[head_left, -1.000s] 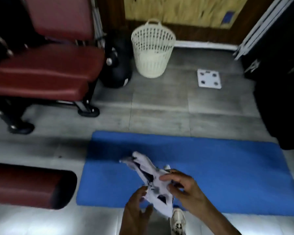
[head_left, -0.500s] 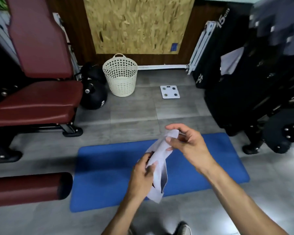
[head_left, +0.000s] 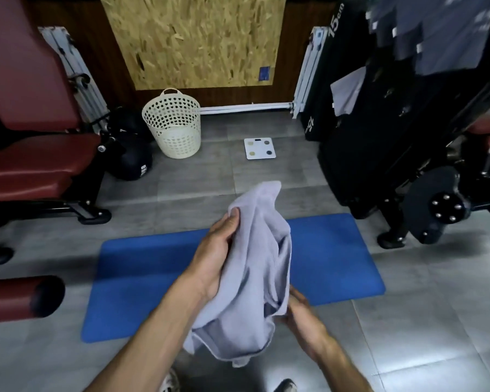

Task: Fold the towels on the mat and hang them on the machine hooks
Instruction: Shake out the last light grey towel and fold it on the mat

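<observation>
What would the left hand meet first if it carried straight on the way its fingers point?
The left hand grips the pale grey cloth towel, fingers pointing up-frame. Beyond it, probably bare grey tiled floor, then perhaps the white square bathroom scale; depth is unclear.

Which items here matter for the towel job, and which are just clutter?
Job:
- grey towel, gripped by left hand and right hand
- blue mat
- black machine, a pale cloth already hanging on it

Lying about:
- cream laundry basket
- white bathroom scale
- red bench
- black ball
</observation>
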